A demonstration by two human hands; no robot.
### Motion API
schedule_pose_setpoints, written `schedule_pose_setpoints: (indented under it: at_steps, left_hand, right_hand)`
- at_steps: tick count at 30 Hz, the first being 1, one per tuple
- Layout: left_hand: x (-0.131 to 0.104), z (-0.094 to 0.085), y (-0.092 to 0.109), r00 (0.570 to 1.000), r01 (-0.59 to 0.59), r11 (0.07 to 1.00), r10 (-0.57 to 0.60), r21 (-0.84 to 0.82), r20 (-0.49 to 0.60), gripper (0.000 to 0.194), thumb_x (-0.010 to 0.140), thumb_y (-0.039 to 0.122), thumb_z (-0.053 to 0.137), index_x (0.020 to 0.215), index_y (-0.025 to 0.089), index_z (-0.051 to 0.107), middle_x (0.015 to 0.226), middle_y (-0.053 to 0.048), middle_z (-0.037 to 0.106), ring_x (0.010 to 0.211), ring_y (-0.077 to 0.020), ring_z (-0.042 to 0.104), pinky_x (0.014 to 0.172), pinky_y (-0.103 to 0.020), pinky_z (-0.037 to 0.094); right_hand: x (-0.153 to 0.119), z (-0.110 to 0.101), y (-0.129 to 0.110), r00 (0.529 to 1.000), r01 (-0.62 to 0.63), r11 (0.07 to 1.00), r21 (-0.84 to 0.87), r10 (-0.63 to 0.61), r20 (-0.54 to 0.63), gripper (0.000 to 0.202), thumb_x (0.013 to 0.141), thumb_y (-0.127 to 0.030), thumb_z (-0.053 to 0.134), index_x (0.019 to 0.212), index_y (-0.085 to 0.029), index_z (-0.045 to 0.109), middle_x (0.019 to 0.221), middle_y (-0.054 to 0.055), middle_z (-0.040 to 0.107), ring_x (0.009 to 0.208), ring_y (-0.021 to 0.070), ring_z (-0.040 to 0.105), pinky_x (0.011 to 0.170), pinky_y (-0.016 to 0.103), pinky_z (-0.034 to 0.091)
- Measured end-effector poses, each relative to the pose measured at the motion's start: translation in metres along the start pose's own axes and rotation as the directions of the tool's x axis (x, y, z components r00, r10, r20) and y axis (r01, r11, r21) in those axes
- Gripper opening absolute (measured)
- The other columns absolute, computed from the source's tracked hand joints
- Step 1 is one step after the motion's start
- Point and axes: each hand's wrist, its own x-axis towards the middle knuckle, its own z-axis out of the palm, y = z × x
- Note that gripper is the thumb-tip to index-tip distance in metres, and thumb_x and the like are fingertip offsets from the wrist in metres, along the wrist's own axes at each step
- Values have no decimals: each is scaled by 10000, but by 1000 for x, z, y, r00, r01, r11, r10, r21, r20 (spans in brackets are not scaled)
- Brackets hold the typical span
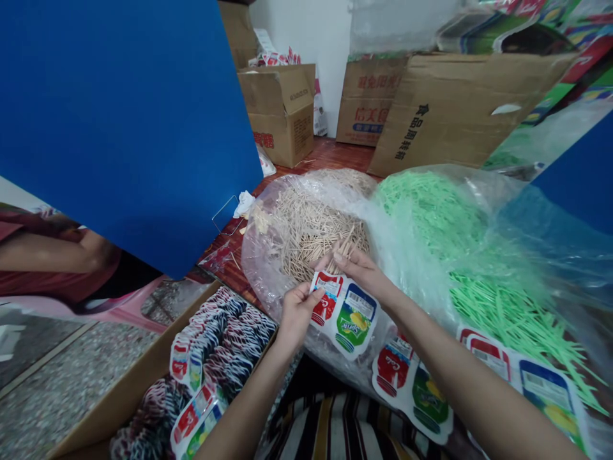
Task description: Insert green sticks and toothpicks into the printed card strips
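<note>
My left hand (297,314) pinches the left edge of a printed twin packet (352,319), whose red half reads Cola and whose green half reads Sprite. Just above it, my right hand (360,267) has its fingers closed around a few thin wooden sticks (345,248). Those fingers are over a heap of similar sticks (306,223) lying in a clear plastic bag (261,268). Two more such packets lie nearer my body: a twin packet (407,380) partly behind my right forearm, and another packet (541,390) farther right.
At lower left, a cardboard box (105,406) holds rows of filled packets (225,345). Green plastic sticks (431,204) fill a bag on the right. Cardboard cartons (297,121) stand at the back. A blue panel (129,128) blocks the left; beyond it shows another person's arm (52,252).
</note>
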Motion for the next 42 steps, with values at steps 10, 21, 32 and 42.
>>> schedule_pose_setpoints:
  at_steps: [10,21,32,42]
  left_hand:
    - [9,0,7,999,24,1000,-23,19,-40,332,633,376,784,818,119,684,625,-14,698,537,-150,635,526,-244,489]
    - [11,1,10,999,46,998,-46,30,-3,328,636,378,781,816,121,684,648,-21,711,506,-139,625,511,-240,491]
    - [5,-3,14,997,73,996,-71,42,-40,370,627,444,770,787,125,675,624,-13,692,488,-133,601,504,-239,470]
    - [6,-7,12,998,48,997,-45,58,-48,327,664,434,746,724,125,657,559,3,653,461,-116,562,470,-216,433]
  right_hand:
    - [8,-4,6,987,-143,985,99,149,-61,301,858,-420,572,1100,-245,534,1093,52,679,867,184,677,707,319,553]
    - [5,-18,-7,1000,-20,917,-397,11,-24,360,884,-485,509,1096,-243,669,1185,52,652,1068,213,616,987,413,436]
    - [-4,-29,-19,994,100,628,-772,-38,99,483,865,-428,559,1323,-285,504,1338,53,547,1179,250,547,1008,427,417]
    - [-19,-9,-2,987,154,399,-904,-21,159,276,882,-368,543,1086,-189,593,978,97,677,859,222,649,750,337,498]
